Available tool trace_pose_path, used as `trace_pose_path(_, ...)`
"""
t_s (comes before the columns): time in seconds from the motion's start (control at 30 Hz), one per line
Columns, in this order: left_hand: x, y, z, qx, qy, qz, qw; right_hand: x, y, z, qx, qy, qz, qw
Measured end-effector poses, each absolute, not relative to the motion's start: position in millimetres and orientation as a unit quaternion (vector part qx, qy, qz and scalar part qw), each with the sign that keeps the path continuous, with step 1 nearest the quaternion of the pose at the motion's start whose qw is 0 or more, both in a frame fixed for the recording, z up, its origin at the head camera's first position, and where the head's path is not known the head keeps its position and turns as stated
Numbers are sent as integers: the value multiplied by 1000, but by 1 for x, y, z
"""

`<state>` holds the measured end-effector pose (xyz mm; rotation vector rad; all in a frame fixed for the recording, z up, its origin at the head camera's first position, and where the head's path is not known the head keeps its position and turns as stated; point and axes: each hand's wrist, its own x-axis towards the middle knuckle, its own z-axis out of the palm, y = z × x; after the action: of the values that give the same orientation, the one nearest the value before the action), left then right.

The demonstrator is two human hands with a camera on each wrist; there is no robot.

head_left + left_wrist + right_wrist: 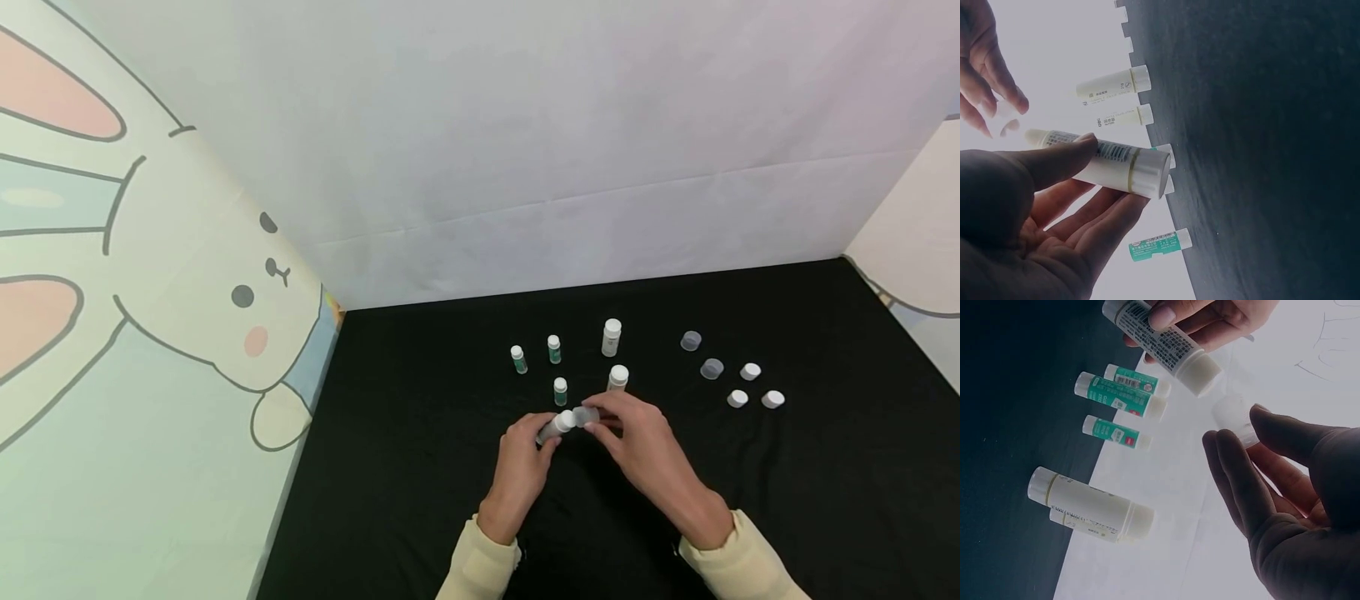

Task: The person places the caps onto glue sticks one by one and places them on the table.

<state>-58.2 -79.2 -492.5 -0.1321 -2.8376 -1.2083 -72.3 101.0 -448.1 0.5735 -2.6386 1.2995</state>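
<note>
Head: tube (pixel 553 428) well inside table (pixel 405 467) edges

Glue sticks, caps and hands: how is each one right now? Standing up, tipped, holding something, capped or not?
Held glue stick: tilted, uncapped
Left hand: gripping that stick
Held clear cap: off, near the stick's tip
Right hand: pinching that cap
Two white glue sticks: upright, look uncapped
Three green glue sticks: upright, look uncapped
Two other clear caps: loose on the black cloth
Three white caps: loose there too
</note>
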Motion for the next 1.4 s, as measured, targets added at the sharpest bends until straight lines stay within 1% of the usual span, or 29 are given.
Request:
trace_pose_path(0.5,-57,-78,-494,-41,-919,-392,11,-71,98,-452,209,-872,437,70)
trace_pose_path(1.03,-58,-77,-496,-41,-916,-398,11,-72,97,-457,203,-878,427,74)
trace_pose_path(1.4,-58,-75,-495,-53,-921,-386,11,-73,97,-460,205,-878,430,55)
